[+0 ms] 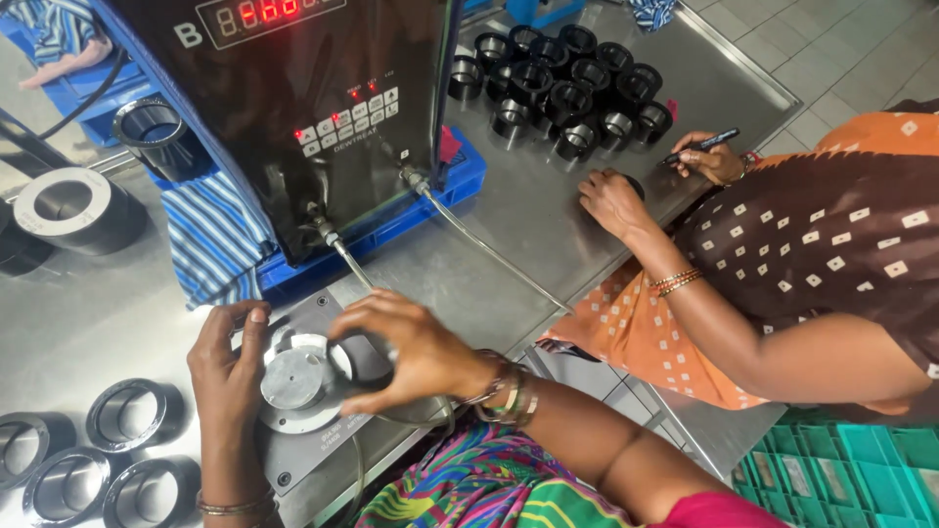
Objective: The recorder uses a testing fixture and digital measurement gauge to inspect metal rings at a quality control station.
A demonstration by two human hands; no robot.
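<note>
My right hand (406,347) grips a dark metal ring (354,360) held just right of a round silver gauge plug (291,377) on a grey base plate (293,460). My left hand (230,367) rests against the left side of that plug, thumb on its rim, holding nothing. Two thin hoses (469,240) run from the plate up to a black gauge box (293,108) with red lit digits and small buttons.
Several dark rings (93,455) lie at the lower left of the steel table (548,215), and a cluster of rings (567,83) sits at the far end. A co-worker in orange (812,244) holds a marker (699,145) and touches a ring. Green crates (851,469) stand at lower right.
</note>
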